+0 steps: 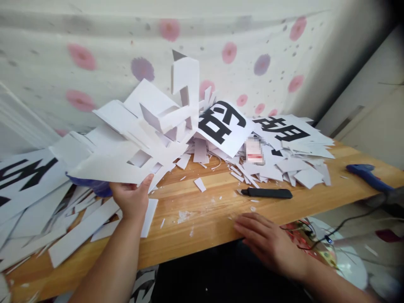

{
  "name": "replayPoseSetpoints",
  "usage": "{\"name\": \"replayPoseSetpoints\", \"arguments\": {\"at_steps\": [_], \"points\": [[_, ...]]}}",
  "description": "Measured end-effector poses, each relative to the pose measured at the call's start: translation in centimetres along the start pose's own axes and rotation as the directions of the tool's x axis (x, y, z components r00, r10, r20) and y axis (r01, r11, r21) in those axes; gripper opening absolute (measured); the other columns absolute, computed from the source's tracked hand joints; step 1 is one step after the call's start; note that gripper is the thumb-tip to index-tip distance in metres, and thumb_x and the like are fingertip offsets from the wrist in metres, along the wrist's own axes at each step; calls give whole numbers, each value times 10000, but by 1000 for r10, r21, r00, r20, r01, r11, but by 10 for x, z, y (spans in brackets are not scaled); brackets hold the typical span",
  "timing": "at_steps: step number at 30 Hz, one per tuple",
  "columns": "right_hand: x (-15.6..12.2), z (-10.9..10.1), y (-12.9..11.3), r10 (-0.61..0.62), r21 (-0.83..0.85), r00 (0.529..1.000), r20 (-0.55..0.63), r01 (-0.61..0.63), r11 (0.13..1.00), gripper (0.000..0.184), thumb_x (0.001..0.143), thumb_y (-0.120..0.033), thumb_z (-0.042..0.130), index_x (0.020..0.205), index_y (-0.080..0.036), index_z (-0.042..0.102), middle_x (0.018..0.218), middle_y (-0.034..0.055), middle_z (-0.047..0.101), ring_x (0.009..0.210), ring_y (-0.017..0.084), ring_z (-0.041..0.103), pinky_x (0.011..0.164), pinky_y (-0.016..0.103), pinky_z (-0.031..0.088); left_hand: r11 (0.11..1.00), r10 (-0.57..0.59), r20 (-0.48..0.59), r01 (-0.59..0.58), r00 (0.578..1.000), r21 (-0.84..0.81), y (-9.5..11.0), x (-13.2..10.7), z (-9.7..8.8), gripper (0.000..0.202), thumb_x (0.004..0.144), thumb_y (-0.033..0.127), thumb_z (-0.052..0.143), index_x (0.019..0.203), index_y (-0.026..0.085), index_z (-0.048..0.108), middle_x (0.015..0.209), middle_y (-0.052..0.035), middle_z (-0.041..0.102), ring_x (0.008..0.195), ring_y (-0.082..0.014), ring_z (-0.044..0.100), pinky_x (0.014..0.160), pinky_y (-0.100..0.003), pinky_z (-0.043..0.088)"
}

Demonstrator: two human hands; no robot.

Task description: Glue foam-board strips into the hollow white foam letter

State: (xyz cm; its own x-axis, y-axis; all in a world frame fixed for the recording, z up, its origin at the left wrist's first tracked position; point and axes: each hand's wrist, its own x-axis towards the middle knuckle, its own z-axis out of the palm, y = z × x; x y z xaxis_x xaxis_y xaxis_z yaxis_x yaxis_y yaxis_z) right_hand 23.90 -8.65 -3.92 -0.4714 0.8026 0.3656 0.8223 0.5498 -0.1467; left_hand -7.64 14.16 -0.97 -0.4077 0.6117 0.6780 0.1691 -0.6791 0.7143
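My left hand (pixel 131 198) grips the lower edge of a white foam board sheet (pixel 104 164), thumb on the near side and fingers behind. The sheet is raised and tilted, with shapes cut through it and strips standing off its upper part. My right hand (pixel 265 235) holds nothing; its fingers lie stretched out on the front edge of the wooden table (pixel 214 214). Beyond that hand, a black utility knife (pixel 268 193) lies flat, tip to the left. A small white offcut (pixel 200 184) sits between the sheet and the knife.
White sheets with black characters (pixel 224 126) lean on piled scraps at the back; another printed sheet (pixel 284 128) lies right of them. More boards and strips (pixel 85 227) crowd the left. A blue glue gun (pixel 369 176) with a cord is at the right edge. A flowered curtain (pixel 189 38) hangs behind.
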Motion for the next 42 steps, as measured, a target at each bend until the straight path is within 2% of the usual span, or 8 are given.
{"name": "replayPoseSetpoints", "arguments": {"at_steps": [5, 8, 17, 22, 25, 33, 38, 42], "points": [[62, 14, -14, -183, 140, 947, 263, 150, 979, 669, 950, -502, 526, 1513, -167, 389, 1575, 103, 348, 1464, 352, 294, 1141, 599, 349, 996, -19, -33, 22, 999, 92, 0, -3, -3, 631, 562, 279, 884, 1095, 212, 553, 1156, -95, 682, 1162, -300, 637, 1051, -519, 480], [94, 23, -7, -101, 145, 944, 315, 58, 988, 704, 945, -461, 551, 1535, -139, 341, 1600, 144, 273, 1485, 358, 231, 1166, 613, 276, 986, -52, -46, 59, 998, 153, 3, -4, -4, 572, 543, 285, 878, 1022, 180, 581, 1092, -106, 690, 1126, -314, 650, 1034, -538, 484], [176, 46, 22, 95, 33, 954, 285, -109, 993, 429, 880, -237, 636, 1305, -178, 619, 1475, 232, 464, 1319, 378, 489, 1047, 528, 438, 972, -119, -134, 143, 984, 185, 10, -3, -14, 506, 471, 200, 903, 907, 197, 645, 1027, -64, 705, 1162, -351, 624, 1138, -575, 372], [173, 47, 22, 47, 55, 968, 245, -63, 997, 191, 875, -87, 529, 919, -149, 704, 1048, 145, 701, 988, 269, 651, 860, 379, 541, 964, -263, -11, 262, 965, -43, 11, -2, -11, 509, 638, 304, 836, 1104, 285, 631, 1106, -37, 710, 1173, -268, 643, 1087, -456, 467], [162, 44, 22, 55, 52, 976, 212, -67, 996, 256, 854, -23, 478, 866, -165, 691, 1069, 131, 695, 970, 239, 659, 840, 333, 539, 905, -377, 79, 386, 923, -179, 13, -2, -8, 549, 623, 390, 840, 1124, 301, 636, 1123, -43, 724, 1139, -274, 663, 994, -427, 539], [119, 23, 26, 183, 446, 982, -49, -142, 884, 440, 725, -9, 423, 1046, -239, 619, 1025, 57, 703, 880, 188, 686, 757, 289, 572, 730, -541, 168, 559, 824, -393, 15, -7, -5, 669, 578, 409, 900, 1188, 312, 643, 1138, -45, 738, 1004, -259, 712, 766, -328, 608], [112, -21, 5, 83, 546, 938, -337, 122, 829, 423, 879, -86, 459, 1187, -353, 573, 870, 20, 713, 713, 161, 693, 569, 220, 578, 696, -547, 175, 561, 819, -448, 9, -6, -6, 688, 613, 356, 894, 1239, 323, 612, 1201, -27, 716, 992, -223, 709, 746, -284, 598], [111, -56, -22, -70, 534, 922, -381, 281, 797, 541, 961, -150, 460, 1410, -446, 407, 985, 26, 702, 692, 134, 684, 602, 216, 595, 684, -548, 155, 547, 822, -483, 6, -5, -6, 654, 613, 339, 899, 1203, 292, 622, 1106, -26, 742, 903, -203, 720, 707, -273, 592]]}}
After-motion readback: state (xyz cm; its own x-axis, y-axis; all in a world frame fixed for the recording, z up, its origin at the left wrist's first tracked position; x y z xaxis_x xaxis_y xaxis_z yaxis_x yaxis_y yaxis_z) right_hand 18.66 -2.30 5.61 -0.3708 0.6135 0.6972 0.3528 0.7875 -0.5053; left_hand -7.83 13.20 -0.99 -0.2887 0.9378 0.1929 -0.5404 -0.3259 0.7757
